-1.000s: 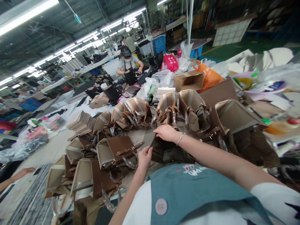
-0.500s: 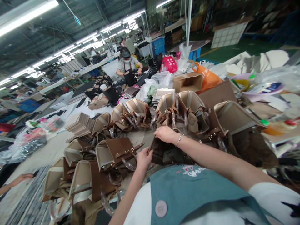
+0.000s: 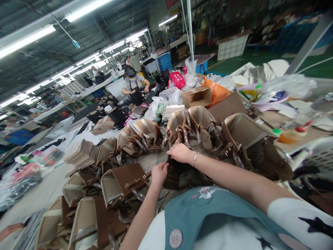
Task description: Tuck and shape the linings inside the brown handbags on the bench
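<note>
A dark brown handbag (image 3: 183, 175) lies right in front of my chest on the worktable. My left hand (image 3: 159, 173) pinches its near left edge, fingers closed on the leather. My right hand (image 3: 180, 153), a thin bracelet at the wrist, rests on the bag's far top edge with fingers curled over it. Around the bag stand several brown and beige handbags (image 3: 125, 178), many tipped on their sides with plastic-wrapped handles.
More bags (image 3: 246, 133) crowd the right side. A cardboard box (image 3: 196, 96), an orange bag (image 3: 215, 91) and plastic bags lie behind. A stack of card pieces (image 3: 80, 156) sits at left. Another person (image 3: 132, 83) works at the table's far end. A white basket (image 3: 321, 158) is at right.
The camera has swung right and a little down, so everything shifted left in view. Both hands keep their hold on the dark bag, the left one slightly closer to the right.
</note>
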Tool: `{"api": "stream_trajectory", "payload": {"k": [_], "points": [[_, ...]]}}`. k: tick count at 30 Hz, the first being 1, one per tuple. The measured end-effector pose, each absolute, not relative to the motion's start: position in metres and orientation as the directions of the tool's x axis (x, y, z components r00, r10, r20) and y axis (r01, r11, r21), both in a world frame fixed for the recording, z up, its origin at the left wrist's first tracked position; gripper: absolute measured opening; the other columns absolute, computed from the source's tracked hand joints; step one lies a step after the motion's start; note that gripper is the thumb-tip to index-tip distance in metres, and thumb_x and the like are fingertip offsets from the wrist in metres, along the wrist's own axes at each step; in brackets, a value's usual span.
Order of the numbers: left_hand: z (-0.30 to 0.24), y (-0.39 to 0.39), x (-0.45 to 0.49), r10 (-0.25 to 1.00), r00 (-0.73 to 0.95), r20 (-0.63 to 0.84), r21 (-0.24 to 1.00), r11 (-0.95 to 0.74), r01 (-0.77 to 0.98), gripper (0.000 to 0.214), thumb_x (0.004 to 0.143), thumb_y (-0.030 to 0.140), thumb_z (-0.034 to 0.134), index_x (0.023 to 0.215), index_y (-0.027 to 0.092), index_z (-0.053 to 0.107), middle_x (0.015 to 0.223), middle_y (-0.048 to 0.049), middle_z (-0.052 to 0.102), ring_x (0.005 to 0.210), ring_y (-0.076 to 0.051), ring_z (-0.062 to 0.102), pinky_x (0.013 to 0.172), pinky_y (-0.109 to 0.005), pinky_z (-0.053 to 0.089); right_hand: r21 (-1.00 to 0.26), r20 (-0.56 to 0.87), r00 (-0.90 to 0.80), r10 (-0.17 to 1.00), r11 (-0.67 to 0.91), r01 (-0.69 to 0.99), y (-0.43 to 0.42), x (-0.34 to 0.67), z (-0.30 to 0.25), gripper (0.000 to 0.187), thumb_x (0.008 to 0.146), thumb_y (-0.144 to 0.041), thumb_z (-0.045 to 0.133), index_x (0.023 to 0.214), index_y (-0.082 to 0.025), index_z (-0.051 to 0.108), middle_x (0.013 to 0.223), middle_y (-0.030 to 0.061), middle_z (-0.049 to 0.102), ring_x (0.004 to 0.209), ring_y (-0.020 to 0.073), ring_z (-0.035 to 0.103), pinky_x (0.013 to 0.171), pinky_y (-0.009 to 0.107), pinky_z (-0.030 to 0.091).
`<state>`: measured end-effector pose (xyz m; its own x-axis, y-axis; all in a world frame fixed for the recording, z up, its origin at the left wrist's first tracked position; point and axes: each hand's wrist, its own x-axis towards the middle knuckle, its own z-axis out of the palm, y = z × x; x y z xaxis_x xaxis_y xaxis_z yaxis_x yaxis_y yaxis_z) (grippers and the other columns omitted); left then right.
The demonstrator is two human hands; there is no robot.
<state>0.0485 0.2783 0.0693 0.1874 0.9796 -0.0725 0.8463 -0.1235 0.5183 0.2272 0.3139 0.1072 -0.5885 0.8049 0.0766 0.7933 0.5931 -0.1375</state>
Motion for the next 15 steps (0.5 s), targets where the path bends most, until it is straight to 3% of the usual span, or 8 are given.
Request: {"api": "stream_trajectory", "payload": {"k": [15], "points": [[0.07,0.276,0.051,0.983,0.175,-0.06,0.465,-0.127,0.876,0.031,0.085,0.033,0.046,0.071,0.02,0.07,0.069,-0.0059,0.07,0.065,-0.017,0.061,0.058,-0.024,0.033,-0.129,0.048,-0.502,0.864,0.503,0.854,0.326,0.233,0.111,0.02,0.086,-0.028,0.052,0.091,-0.017,0.068,0.093,0.0092,0.067,0.088,0.0213,0.061,0.071,0.027,0.043]]}}
